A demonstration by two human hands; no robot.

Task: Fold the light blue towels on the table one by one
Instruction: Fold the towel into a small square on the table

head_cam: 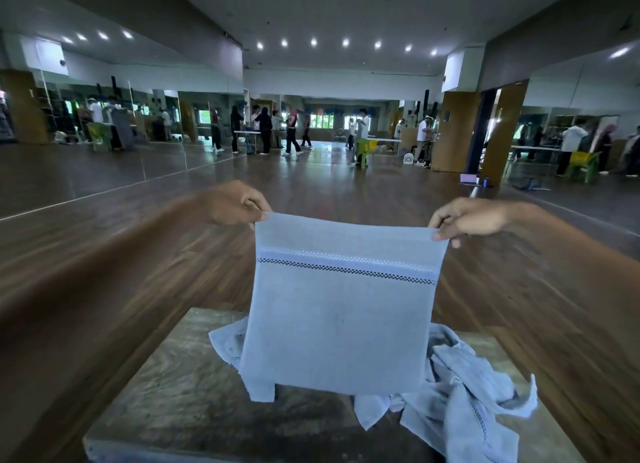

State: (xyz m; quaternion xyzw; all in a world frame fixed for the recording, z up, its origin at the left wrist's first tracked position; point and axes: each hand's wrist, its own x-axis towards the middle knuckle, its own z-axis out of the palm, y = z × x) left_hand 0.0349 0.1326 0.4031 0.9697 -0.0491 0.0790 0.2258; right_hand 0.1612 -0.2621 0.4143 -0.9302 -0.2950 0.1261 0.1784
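A light blue towel with a white and black checked stripe hangs in the air, folded double. My left hand pinches its top left corner and my right hand pinches its top right corner. Its lower edge hangs just above the table. Behind and to the right of it, a crumpled heap of light blue towels lies on the table, partly hidden by the held towel.
The table is a worn wooden top with its near edge at the bottom of the view. Beyond it stretches a dark wooden floor. Several people, tables and green chairs stand far off by mirrored walls.
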